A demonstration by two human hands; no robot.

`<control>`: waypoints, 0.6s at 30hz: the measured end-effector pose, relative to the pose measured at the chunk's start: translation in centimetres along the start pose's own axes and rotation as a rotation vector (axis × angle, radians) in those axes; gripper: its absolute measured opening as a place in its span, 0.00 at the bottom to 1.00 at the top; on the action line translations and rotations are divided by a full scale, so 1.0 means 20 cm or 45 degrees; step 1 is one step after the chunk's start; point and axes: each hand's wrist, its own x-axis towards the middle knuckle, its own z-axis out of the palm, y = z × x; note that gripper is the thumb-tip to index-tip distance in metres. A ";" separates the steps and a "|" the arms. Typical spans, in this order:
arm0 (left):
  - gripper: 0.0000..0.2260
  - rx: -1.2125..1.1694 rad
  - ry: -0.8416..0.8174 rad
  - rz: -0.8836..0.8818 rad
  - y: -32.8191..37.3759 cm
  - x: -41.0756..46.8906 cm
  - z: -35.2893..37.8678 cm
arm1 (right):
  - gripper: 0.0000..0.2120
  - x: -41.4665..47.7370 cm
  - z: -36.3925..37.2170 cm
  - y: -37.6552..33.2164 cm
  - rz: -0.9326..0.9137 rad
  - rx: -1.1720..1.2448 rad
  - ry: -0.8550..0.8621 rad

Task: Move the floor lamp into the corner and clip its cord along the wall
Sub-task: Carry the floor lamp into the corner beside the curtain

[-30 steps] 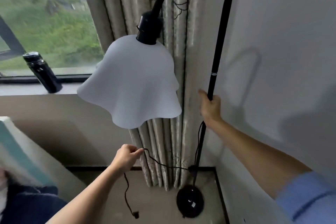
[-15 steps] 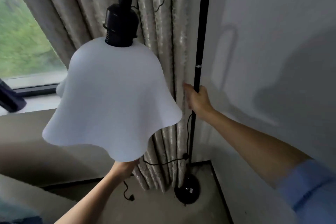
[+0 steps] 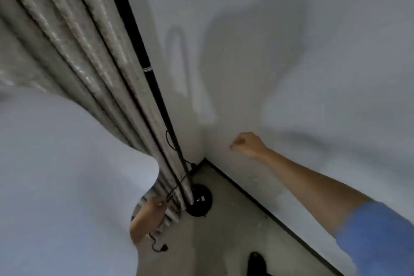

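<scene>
Lamp (image 3: 143, 58): black pole, round base in corner, white shade. Left hand (image 3: 154, 207) pinches thin black cord (image 3: 170, 192). Right hand (image 3: 247, 144) curled closed, empty.

Black floor lamp (image 3: 154, 87) upright in corner, white shade (image 3: 62, 175); thin cord (image 3: 177, 184) trailing from pole.

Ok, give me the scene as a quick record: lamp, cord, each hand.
lamp base: on the floor in the corner, beside the curtain
pole: nobody gripping it
cord: loose, unclipped; plug end hangs low
left hand: pinching the cord, partly behind the shade
right hand: loosely closed near the wall; contents unclear
</scene>
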 end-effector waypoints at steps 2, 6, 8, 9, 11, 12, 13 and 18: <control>0.15 0.049 -0.119 0.026 0.08 0.00 0.12 | 0.09 -0.08 -0.09 0.22 0.117 0.026 0.104; 0.11 0.090 -0.296 0.127 0.32 -0.03 0.39 | 0.10 -0.23 -0.20 0.61 0.290 0.073 0.203; 0.08 0.075 -0.348 0.161 0.41 -0.03 0.53 | 0.12 -0.28 -0.21 0.81 0.358 0.089 0.229; 0.08 0.074 -0.353 0.171 0.45 -0.02 0.60 | 0.12 -0.30 -0.21 0.90 0.385 0.097 0.234; 0.08 0.104 -0.367 0.222 0.48 0.03 0.74 | 0.11 -0.33 -0.18 1.09 0.442 0.114 0.239; 0.08 0.125 -0.374 0.244 0.50 0.07 0.81 | 0.11 -0.35 -0.16 1.19 0.472 0.124 0.238; 0.09 0.162 -0.375 0.262 0.50 0.11 0.88 | 0.11 -0.36 -0.14 1.27 0.503 0.135 0.232; 0.08 0.199 -0.456 0.287 0.48 0.34 1.24 | 0.09 -0.38 0.03 1.64 0.644 0.163 0.227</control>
